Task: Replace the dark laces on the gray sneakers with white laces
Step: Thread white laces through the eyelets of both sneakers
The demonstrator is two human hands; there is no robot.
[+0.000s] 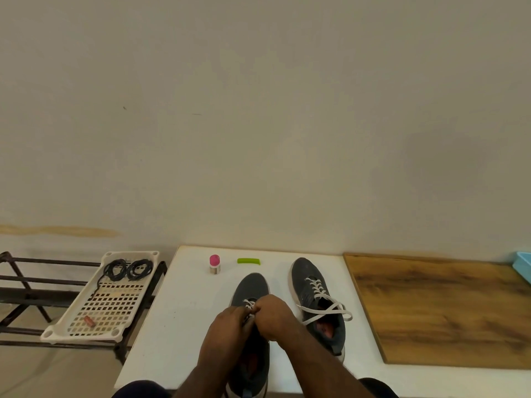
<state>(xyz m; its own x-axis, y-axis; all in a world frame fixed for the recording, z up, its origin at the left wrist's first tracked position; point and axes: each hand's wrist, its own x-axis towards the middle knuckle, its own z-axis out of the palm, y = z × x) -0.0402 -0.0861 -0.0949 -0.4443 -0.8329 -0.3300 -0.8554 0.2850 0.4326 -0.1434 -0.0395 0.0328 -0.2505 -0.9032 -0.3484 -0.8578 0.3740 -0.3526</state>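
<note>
Plain beige wall behind, white table (178, 311) in front. Far left of the hands, off the table: white basket tray (86, 317) on a dark rack (34, 285), with two dark laces (129, 269) coiled inside, likely parked there because done with. Beyond the hands: small pink-capped bottle (214, 264) and green clip (248, 261). No writing or brand to read anywhere.

Both hands together over the near gray sneaker (249, 285), toe pointing away. Left hand (227, 323) and right hand (271, 318) curled tight, pinching its white lace (249, 304), probably pulling it snug through the eyelets. Just right of the grip: second gray sneaker (311, 285), already laced white, ends (327, 311) loose across its opening. Farther right: wooden board (439, 311), blue tray corner (523, 265).
</note>
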